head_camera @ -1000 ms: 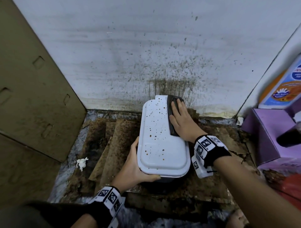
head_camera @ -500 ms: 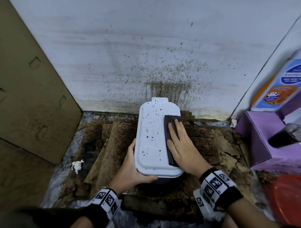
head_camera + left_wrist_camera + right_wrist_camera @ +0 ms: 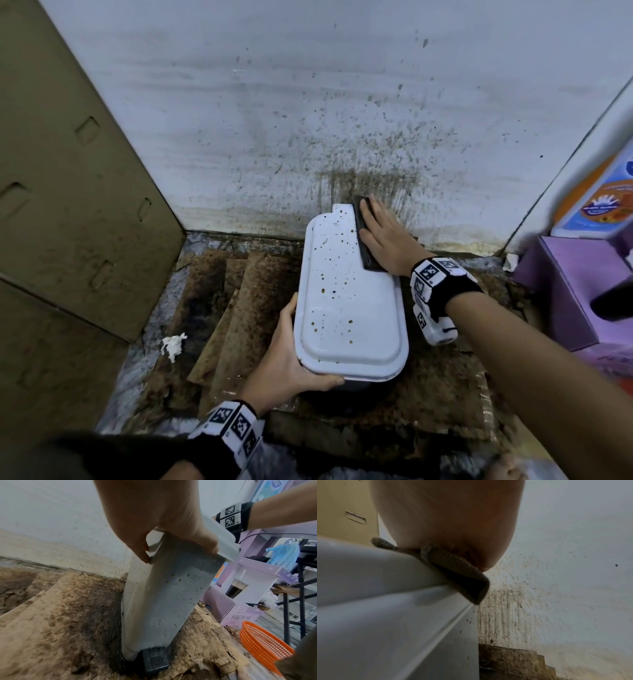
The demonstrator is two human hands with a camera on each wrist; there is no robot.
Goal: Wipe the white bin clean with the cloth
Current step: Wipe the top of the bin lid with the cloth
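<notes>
White bin [image 3: 349, 301] stands on the stained floor [image 3: 239, 291] close against the back wall [image 3: 308, 102], lid shut, lid top speckled with brown spots. Left hand [image 3: 291, 356] grips the near left corner of the lid rim, thumb along the near edge and fingers down the side, probably to keep the light bin from sliding or tipping under the wiping pressure. Right hand [image 3: 387, 240] lies flat, fingers straight, pressing the dark cloth [image 3: 364, 236] onto the far right edge of the lid; the flat palm spreads force over the folded cloth. Most spots sit left of the cloth and nearer the person, so, judging by that, much of the lid is not yet wiped. Left wrist view adds what the head view hides: the bin's side wall is spotted too, a dark pedal [image 3: 154, 660] juts from its base, and an orange basket [image 3: 262, 645] lies on the floor to the right. Right wrist view shows the cloth [image 3: 457, 573] folded and overhanging the lid rim, with streaked grime on the wall behind.
</notes>
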